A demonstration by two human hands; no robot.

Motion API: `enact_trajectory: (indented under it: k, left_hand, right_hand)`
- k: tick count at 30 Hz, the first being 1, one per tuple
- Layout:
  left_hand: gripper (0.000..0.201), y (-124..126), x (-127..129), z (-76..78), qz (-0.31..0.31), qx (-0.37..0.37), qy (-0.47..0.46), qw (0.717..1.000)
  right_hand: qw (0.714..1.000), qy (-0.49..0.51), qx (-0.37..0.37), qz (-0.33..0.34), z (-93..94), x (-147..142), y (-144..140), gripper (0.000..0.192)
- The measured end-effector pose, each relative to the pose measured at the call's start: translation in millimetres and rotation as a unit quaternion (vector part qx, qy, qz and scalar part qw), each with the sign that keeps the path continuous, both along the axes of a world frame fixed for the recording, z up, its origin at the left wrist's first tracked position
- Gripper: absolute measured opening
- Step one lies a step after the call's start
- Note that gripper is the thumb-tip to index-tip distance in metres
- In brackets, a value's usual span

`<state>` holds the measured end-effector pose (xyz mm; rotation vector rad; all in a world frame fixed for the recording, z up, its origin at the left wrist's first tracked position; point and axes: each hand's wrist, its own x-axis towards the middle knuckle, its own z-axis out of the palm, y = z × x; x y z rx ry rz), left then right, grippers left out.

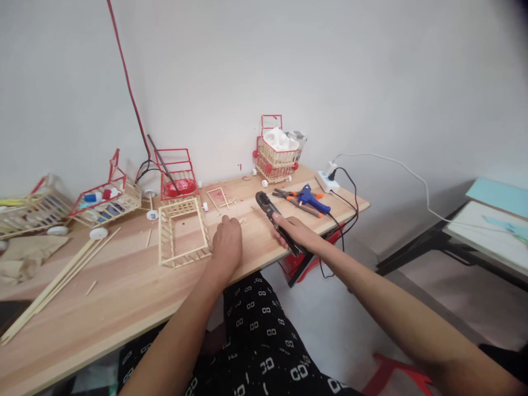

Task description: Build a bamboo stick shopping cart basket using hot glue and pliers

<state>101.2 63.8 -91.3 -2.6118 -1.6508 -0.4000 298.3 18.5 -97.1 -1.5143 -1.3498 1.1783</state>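
Your right hand [293, 231] wraps the black cutters [275, 219]; your left hand [226, 245], fingers curled, rests beside the stick frame [183, 232]. Steady it.

My left hand [226, 242] at table [124, 297] centre, right hand [295, 231] just beside, gripping black cutters [272, 215]. 9 o'clock of left: stick frame [183, 231] touching knuckles, blocks that way. 12 o'clock: small frame [218, 197] plus loose offcuts, then open strip to wall. 1-2 o'clock of right: pliers [289, 196], blue glue gun [312, 199], cords [346, 203], power strip [326, 180] crowd corner. Far 9-10 o'clock: red carts [105, 201], long sticks [58, 286]. 7 o'clock: bare wood, free passage.
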Motion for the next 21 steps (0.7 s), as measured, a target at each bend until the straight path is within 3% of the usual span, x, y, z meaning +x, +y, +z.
enact_trajectory:
  k: [10, 17, 19, 21]
  left_hand:
    - [0.030, 8.0, -6.6, 1.2, -0.004, -0.003, -0.002, 1.000]
    - [0.019, 1.0, -10.7, 6.2, -0.058, -0.021, -0.112, 0.992]
    - [0.017, -1.7, -13.5, 11.2, -0.104, -0.089, -0.235, 0.962]
    - [0.019, -4.9, -17.2, 16.0, -0.143, -0.222, -0.382, 0.886]
  right_hand:
    - [0.997, 0.058, -0.009, -0.042, -1.8, -1.8, -1.3, 0.066]
    - [0.994, 0.076, 0.006, -0.075, 1.0, -6.4, -6.1, 0.066]
    - [0.992, 0.090, 0.015, -0.083, -0.1, -7.3, -7.6, 0.065]
    - [0.991, 0.096, 0.032, -0.092, -2.6, -7.9, -9.2, 0.064]
